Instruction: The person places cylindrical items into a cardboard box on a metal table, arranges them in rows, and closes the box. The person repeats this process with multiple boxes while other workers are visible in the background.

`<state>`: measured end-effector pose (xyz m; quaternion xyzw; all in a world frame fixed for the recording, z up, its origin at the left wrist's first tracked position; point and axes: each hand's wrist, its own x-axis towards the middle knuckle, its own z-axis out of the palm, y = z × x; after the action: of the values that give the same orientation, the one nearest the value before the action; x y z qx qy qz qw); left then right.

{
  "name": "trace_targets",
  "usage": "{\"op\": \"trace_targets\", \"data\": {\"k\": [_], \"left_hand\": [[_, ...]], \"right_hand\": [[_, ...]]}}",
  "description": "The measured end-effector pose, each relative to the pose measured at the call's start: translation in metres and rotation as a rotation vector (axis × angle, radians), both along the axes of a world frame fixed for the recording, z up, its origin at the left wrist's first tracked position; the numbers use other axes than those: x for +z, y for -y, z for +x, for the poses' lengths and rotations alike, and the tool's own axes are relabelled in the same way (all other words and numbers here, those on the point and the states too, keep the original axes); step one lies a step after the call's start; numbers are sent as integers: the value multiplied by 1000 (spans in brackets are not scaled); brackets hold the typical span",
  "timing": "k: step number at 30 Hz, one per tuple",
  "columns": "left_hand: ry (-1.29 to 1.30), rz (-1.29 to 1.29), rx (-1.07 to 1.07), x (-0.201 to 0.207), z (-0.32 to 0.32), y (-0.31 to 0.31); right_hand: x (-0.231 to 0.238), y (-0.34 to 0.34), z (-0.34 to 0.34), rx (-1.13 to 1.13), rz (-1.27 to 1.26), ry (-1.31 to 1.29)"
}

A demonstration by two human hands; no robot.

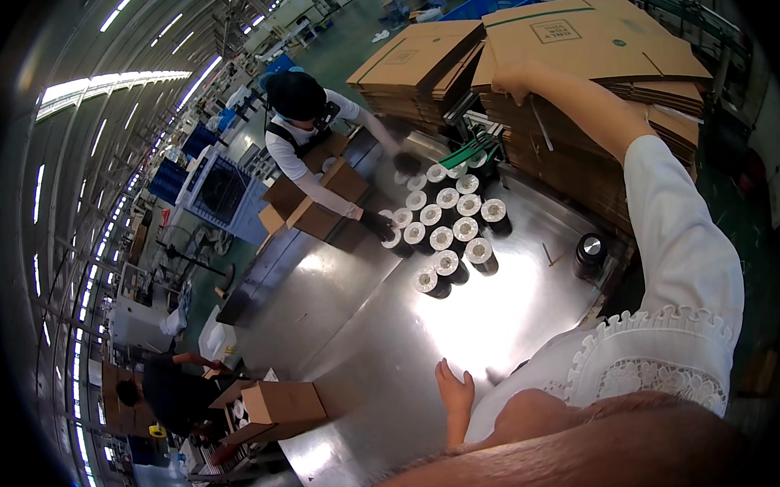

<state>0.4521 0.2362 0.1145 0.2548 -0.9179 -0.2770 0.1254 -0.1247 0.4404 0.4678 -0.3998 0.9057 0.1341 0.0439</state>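
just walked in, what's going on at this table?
The camera wearer's right hand is at the edge of a stack of flattened cartons; its grip is unclear. The left hand looks empty, near the edge of the metal table. Dark spools with white tops stand grouped there. Opposite, a co-worker beside an open carton reaches dark-gloved hands to the spools. Another person is by a second open carton.

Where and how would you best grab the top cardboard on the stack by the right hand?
Probably by the near edge, coming from the person's side, thumb on top and fingers underneath. The cardboard lies flat on the stack, so its rim offers the easiest grip, and the right hand is at that edge.
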Motion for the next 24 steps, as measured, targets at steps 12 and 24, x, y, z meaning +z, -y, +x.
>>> {"op": "trace_targets", "data": {"k": [12,24], "left_hand": [[12,78,-36,-14,11,-23],[-15,84,-15,-31,23,-16]], "right_hand": [[-14,-14,38,-11,-258,-273],[-27,5,23,-361,-571,-189]]}}
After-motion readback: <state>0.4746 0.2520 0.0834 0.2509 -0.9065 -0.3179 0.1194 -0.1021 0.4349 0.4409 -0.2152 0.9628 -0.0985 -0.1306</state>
